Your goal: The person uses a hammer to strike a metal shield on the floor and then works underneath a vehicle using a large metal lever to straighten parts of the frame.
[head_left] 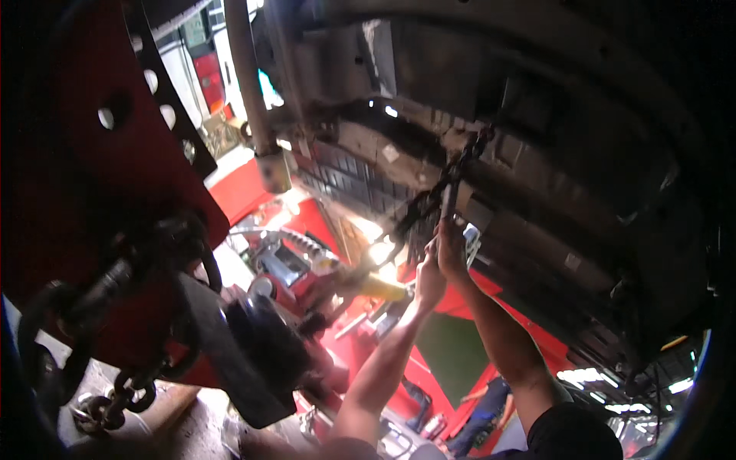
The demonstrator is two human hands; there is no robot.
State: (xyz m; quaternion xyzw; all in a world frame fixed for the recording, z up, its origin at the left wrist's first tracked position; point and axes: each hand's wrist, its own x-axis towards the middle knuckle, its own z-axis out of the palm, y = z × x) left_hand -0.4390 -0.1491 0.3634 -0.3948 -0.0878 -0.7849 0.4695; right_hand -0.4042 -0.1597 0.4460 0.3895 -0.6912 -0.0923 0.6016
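Note:
Both my arms reach up toward the dark underside of a vehicle (529, 222). My right hand (452, 247) is closed around a straight grey metal bar (448, 201); its kind does not show. Just below, my left hand (431, 277) is closed too and seems to grip the lower part of the same bar, mostly hidden by the fingers. At its upper end the bar meets a dark chain (465, 159), which slants from the underside down to the left. Whether the bar hooks onto the chain or only touches it I cannot tell.
At the left stands a dark red steel frame (69, 169) with round holes. Heavy chain links (126, 395) hang below it. Red equipment with a coiled hose (305, 244) and a yellow cylinder (379, 288) lies beyond my arms. A person in dark blue clothing (481, 418) shows low down.

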